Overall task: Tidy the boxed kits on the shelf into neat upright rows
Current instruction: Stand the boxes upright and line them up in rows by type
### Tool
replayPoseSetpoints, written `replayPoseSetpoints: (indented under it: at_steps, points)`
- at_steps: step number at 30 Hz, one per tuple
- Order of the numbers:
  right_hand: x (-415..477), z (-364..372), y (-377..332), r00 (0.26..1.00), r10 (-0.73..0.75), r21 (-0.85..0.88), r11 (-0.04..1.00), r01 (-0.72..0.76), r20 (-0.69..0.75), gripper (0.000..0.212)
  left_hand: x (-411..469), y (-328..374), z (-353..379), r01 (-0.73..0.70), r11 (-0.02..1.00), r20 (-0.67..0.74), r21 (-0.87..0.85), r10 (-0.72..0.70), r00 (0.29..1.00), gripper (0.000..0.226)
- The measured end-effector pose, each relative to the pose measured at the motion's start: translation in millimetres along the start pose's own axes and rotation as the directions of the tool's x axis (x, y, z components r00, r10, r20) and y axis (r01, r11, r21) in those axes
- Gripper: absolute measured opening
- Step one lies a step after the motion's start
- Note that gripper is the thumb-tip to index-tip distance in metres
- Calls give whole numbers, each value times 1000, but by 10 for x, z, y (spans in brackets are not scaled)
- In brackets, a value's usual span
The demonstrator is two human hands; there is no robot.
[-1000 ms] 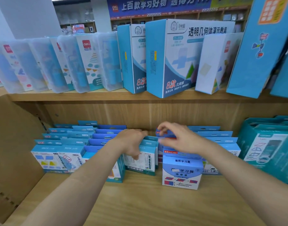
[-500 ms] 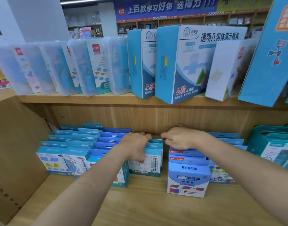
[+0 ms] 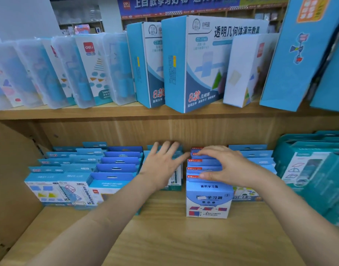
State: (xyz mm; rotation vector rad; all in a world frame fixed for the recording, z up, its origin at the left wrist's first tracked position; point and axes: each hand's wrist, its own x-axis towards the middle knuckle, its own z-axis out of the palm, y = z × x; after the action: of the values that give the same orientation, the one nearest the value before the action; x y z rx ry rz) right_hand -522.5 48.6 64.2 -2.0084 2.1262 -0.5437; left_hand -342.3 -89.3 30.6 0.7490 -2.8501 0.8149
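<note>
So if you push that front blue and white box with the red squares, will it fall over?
Probably not backwards: the front blue and white box stands upright with a row of matching boxes packed behind it. It looks like thin cardboard, so likely light and easy to slide on the smooth wooden shelf. Forwards it could tip.

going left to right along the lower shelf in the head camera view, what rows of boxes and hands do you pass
pale blue kit rows → dark blue hang-tab row → left hand → red-tabbed kit row with right hand on its tops → teal boxes

Left hand spread flat on boxed kits; right hand pinching hang tabs
</note>
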Motion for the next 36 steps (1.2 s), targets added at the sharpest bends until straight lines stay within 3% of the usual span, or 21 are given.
replayPoseSetpoints:
  at_steps: [3,7,10,13,15,17,19,22,28,32,36]
  points:
    - [-304,24,164,973,113,129,988,-88,-203,61,48,74,11,-49,996,72,80,43,996,83]
    - [-683,139,418,777,408,416,885,-209,-479,56,99,77,-20,-32,992,82,123,22,996,73]
    - [-828,227,512,666,596,693,702,-162,-448,54,83,101,-100,2,996,99,85,-10,995,67]
    - [-861,271,552,621,706,851,511,-117,-339,54,-20,131,-155,108,970,-36,-219,-119,992,77]
    - [-849,283,584,622,731,895,433,-107,-280,56,-133,257,-236,164,815,-203,-556,-324,924,73]
    - [-821,284,653,632,739,904,405,-139,-234,60,-261,581,-353,84,671,-293,-737,-429,855,64]
    - [-788,276,727,643,741,913,376,-158,-194,67,-341,1018,-393,-23,755,-381,-655,-303,874,64]
    - [-752,288,844,688,719,942,290,-167,-99,82,-327,1496,-270,-58,877,-309,-477,-106,945,95]
    - [-658,256,1062,807,579,945,187,-268,115,120,-222,1524,-100,-42,928,-284,-369,-70,956,91]
    - [-618,200,1113,810,544,932,131,-339,218,123,-243,1484,-76,-68,939,-369,-338,-66,927,79]
    - [-585,296,1043,839,501,933,153,-326,210,115,-289,1407,-17,-88,952,-387,-293,-34,921,82]
